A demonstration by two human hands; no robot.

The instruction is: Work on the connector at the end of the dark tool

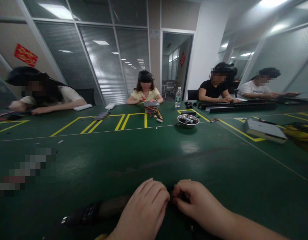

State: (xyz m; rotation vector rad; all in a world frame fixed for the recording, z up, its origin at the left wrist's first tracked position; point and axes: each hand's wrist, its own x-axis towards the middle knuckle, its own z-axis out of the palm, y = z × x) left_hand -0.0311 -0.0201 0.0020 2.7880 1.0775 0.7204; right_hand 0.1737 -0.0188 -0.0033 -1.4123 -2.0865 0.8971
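Observation:
Near the bottom centre of the head view, my left hand (150, 206) is closed with its back to the camera; its fingertips are hidden. My right hand (194, 196) is beside it, thumb and fingers curled together around a small dark thing that I cannot make out. The two hands nearly touch. A dark cylindrical tool (93, 212) with a metal tip lies on the green table (98, 166), pointing left, its right end hidden behind my left hand.
Further back are a metal bowl (188, 120) of dark parts, a metal box with coloured wires (151, 108), a water bottle (178, 97) and a grey box (265, 130). Several people sit across the table. Long black rails (239, 106) lie at back right.

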